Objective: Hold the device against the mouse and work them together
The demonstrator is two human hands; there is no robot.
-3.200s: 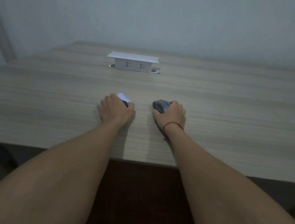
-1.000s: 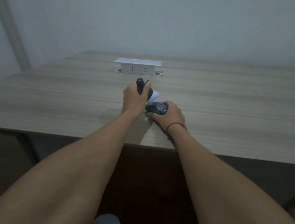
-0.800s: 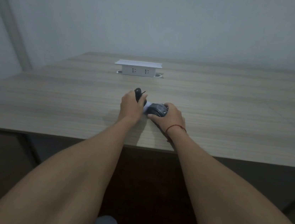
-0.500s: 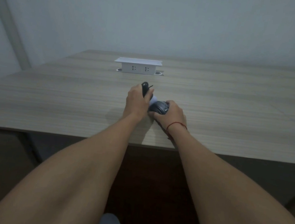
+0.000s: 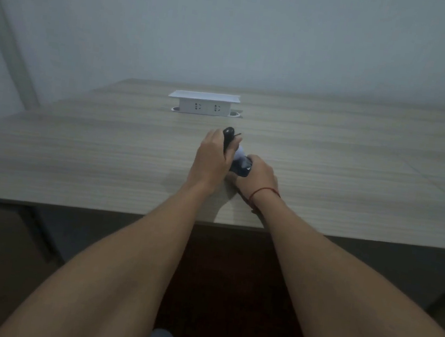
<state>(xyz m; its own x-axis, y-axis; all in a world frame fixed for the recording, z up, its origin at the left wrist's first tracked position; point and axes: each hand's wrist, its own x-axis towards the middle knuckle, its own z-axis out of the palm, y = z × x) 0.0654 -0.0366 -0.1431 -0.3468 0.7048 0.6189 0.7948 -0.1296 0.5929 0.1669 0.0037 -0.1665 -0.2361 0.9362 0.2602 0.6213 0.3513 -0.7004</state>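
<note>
While both forearms reach up from the bottom of the frame, the two hands meet just above the middle of the picture, over the wooden surface (image 5: 77, 156). The left hand (image 5: 211, 158) curls its fingers round a slim black object (image 5: 228, 138) whose rounded end stands up above the knuckles — what it is cannot be told from this view. Just to the right of it, the right hand (image 5: 257, 179) grips a dark object (image 5: 241, 166) with a small pale marking on its side; a pale rounded part (image 5: 239, 152) shows between the two hands, touching both dark things. A red string (image 5: 264, 191) circles the right wrist. Further up the frame, well apart from the hands, a white socket box (image 5: 204, 104) stands raised on the surface — two outlets face the camera. Behind it rises a plain pale wall (image 5: 260, 33).
</note>
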